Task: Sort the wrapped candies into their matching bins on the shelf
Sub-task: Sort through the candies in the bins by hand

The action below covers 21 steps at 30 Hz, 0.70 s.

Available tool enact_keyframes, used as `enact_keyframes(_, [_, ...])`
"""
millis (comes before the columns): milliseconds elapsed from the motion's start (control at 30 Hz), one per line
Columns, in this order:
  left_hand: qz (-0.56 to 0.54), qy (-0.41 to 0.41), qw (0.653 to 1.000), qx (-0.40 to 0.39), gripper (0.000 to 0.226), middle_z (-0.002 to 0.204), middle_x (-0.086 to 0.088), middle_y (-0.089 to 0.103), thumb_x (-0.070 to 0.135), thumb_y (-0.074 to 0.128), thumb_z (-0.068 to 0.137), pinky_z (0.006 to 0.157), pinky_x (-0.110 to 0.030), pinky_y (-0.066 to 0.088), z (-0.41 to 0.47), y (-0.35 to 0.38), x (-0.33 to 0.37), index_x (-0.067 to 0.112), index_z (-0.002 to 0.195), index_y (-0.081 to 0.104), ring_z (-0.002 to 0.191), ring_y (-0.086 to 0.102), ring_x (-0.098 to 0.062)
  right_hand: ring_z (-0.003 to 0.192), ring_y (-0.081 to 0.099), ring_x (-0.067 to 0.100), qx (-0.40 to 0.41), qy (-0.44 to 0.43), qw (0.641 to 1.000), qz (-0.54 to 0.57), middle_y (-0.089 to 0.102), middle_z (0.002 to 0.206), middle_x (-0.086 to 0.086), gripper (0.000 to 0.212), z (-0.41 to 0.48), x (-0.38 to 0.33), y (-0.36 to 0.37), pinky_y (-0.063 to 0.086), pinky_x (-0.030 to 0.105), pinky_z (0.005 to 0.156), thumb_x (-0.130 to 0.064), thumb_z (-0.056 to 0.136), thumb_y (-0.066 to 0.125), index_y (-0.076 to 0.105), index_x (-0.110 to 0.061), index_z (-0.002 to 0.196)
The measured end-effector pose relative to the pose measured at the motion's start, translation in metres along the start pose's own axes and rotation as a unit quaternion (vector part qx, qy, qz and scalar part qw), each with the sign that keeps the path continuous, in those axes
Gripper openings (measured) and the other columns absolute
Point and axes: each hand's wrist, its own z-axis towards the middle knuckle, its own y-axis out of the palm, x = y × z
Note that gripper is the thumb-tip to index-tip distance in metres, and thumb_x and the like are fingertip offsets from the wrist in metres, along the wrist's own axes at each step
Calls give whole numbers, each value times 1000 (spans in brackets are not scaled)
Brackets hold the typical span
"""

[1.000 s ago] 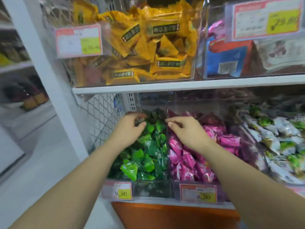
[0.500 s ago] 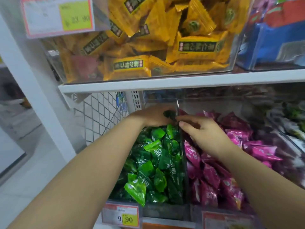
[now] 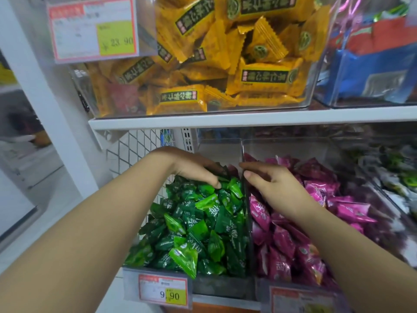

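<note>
The fingers (image 3: 214, 182) of the left hand (image 3: 194, 168) curl down onto the green candies (image 3: 198, 224) at the back right corner of the green bin (image 3: 216, 288); I cannot tell if they hold one. The right hand (image 3: 273, 186) reaches to the clear wall (image 3: 244, 222) from the pink bin (image 3: 261, 290), its fingers (image 3: 244, 165) narrowly apart, nothing visible between them. A dark red wrapper (image 3: 232, 171) sits among the green, so the step looks like pulling out a stray, which calls for a pinch and a lift over the wall.
</note>
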Motion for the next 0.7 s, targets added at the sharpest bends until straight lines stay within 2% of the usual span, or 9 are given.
enact_keyframes(100, [19,-8,1000,6,61,155,5,26,57,51,89,116,-42,22,-6,4,-5,39,144,31,140,26,-19,90,64,6,-12,5,1000,0,70,96,-11,24,-1,0,-1,40,0,65,-29,93,56,65,-35,114])
enact_keyframes(267, [24,-36,999,15,62,157,6,19,63,44,89,117,-42,18,-23,8,-16,40,144,29,143,20,-20,96,63,4,-28,10,1000,9,68,98,-13,26,-3,0,-4,38,-1,69,-30,93,55,63,-35,118])
enact_keyframes(367, [43,-68,997,13,62,157,6,18,65,39,89,117,-41,16,-32,11,-17,40,145,29,143,19,-20,97,64,8,-29,13,999,13,70,100,-8,25,-2,0,-3,39,0,67,-32,93,55,63,-38,116])
enact_keyframes(567, [108,-117,987,2,59,156,3,26,62,27,94,116,-39,17,-41,15,-11,33,145,35,142,23,-20,92,57,-6,-33,12,999,13,62,96,-21,26,-2,0,-3,36,-2,67,-31,94,54,62,-38,118])
enact_keyframes(700, [131,-143,981,11,59,146,-4,40,58,30,95,107,-36,30,-42,9,-4,21,138,47,131,39,-24,93,61,0,-30,13,999,5,67,103,-13,26,-2,-1,-2,36,-2,66,-32,94,54,62,-38,118])
